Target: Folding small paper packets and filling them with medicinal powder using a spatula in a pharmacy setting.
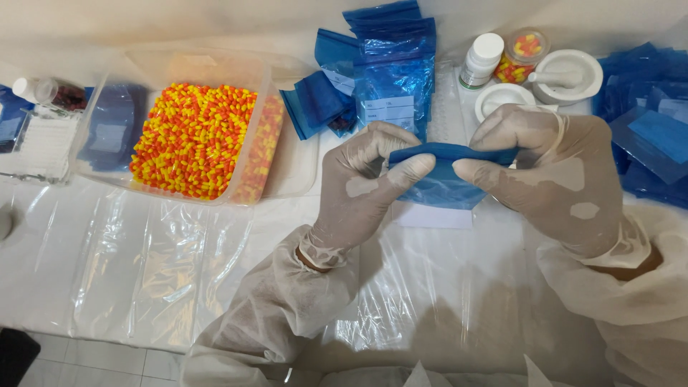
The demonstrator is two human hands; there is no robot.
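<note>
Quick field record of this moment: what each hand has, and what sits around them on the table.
left hand: gloved, fingers pinching the left end of the blue plastic bag
right hand: gloved, pinching the bag's right end
bag: held above the table, top edge stretched between both hands
clear tub: left of the hands, full of orange-and-yellow capsules
more blue bags: behind the hands
white bottle: upright, far side
mortar and pestle: far right
</note>
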